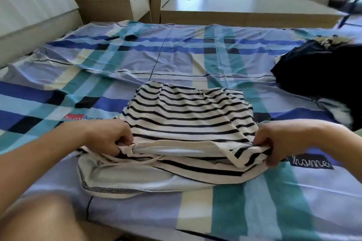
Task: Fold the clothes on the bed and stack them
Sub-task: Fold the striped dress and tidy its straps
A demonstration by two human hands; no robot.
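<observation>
A white shirt with black stripes point(188, 117) lies partly folded in the middle of the bed point(137, 58), its near part doubled over a plain white layer. My left hand point(109, 139) pinches the shirt's near left fold. My right hand point(278, 143) grips the near right fold, fingers curled round the cloth. A heap of dark clothes point(321, 72) lies unfolded at the right of the bed.
The bed carries a blue, teal and cream checked sheet. A padded headboard point(33, 6) stands at the left. Wooden shelves point(125, 4) and a low wooden ledge point(244, 10) run along the far side under a window. My knee point(39, 219) shows at the bottom left.
</observation>
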